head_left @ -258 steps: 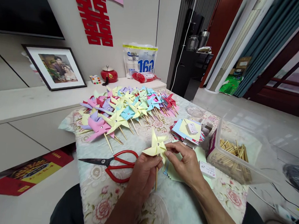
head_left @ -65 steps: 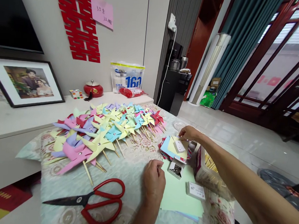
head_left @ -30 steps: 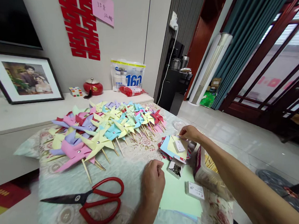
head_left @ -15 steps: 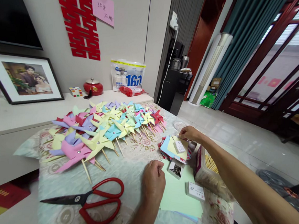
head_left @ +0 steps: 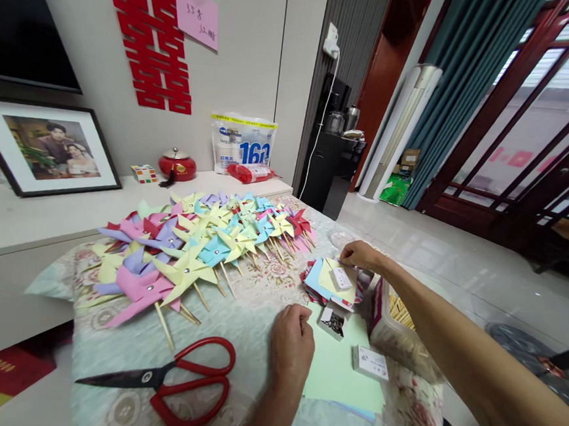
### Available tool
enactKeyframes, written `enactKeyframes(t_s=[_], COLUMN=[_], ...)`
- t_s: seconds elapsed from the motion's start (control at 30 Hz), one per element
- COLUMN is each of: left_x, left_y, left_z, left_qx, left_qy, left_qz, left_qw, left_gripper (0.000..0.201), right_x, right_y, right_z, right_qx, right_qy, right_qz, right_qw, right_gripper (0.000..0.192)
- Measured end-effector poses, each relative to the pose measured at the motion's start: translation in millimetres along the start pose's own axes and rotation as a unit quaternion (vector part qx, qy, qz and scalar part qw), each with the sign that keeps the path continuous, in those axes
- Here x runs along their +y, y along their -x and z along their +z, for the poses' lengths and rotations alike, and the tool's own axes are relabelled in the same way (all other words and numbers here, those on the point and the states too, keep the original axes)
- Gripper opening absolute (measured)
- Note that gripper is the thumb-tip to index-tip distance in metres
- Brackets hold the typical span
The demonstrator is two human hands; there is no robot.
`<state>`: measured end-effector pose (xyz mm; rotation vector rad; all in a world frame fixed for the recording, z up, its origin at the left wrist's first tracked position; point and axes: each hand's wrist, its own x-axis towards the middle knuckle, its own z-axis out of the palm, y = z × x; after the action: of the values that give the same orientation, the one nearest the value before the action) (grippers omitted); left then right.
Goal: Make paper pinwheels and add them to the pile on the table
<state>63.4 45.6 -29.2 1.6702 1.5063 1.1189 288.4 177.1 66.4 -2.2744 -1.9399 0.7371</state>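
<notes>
Currently, the right hand point(head_left: 361, 254) is resting at the far edge of the paper stack point(head_left: 326, 278), fingers narrowed, grip unclear; the left hand point(head_left: 295, 342) is lying curled beside green sheets point(head_left: 333, 374), contents hidden; a small box point(head_left: 342, 278) is topping the stack, perhaps weighing it down; pinwheels point(head_left: 214, 251) are lying apart

Soft light; bright door glass point(head_left: 527, 137); glare on floor point(head_left: 401, 232); edges stretched.
</notes>
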Motion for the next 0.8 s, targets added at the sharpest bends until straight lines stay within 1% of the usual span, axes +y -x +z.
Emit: enactKeyframes(t_s=[0.07,0.13,0.27,0.33,0.47,0.63,0.8], left_x=[0.5,0.4,0.0,0.1,0.5,-0.4,-0.1], left_y=[-0.2,-0.4,-0.3,-0.4,-0.6,-0.2,0.1], left_z=[-0.1,0.2,0.7,0.5,-0.5,-0.5,0.1], left_qx=[-0.002,-0.003,-0.004,-0.007,-0.006,-0.004,-0.004], left_qy=[-0.002,-0.004,-0.007,-0.009,-0.014,-0.015,-0.016], left_qz=[0.0,0.001,0.001,0.0,-0.002,0.005,0.0], left_qw=[1.0,1.0,1.0,1.0,1.0,1.0,1.0], left_gripper=[0.03,0.031,0.031,0.03,0.031,0.03,0.03], right_x=[-0.3,-0.2,0.7,1.1,1.6,2.7,0.1], right_y=[0.2,0.7,1.6,1.8,2.4,2.1,3.5], right_z=[0.4,0.0,-2.1,-2.6,-1.4,2.2,2.3], right_qx=[-0.008,-0.007,0.01,0.016,0.014,0.008,-0.002], right_qy=[-0.003,-0.011,-0.04,-0.053,-0.064,-0.034,0.019], right_qz=[0.004,0.002,-0.012,-0.021,-0.034,-0.034,-0.044], right_qw=[1.0,1.0,0.999,0.998,0.997,0.999,0.999], right_gripper=[0.031,0.029,0.011,0.007,0.013,0.009,0.029])
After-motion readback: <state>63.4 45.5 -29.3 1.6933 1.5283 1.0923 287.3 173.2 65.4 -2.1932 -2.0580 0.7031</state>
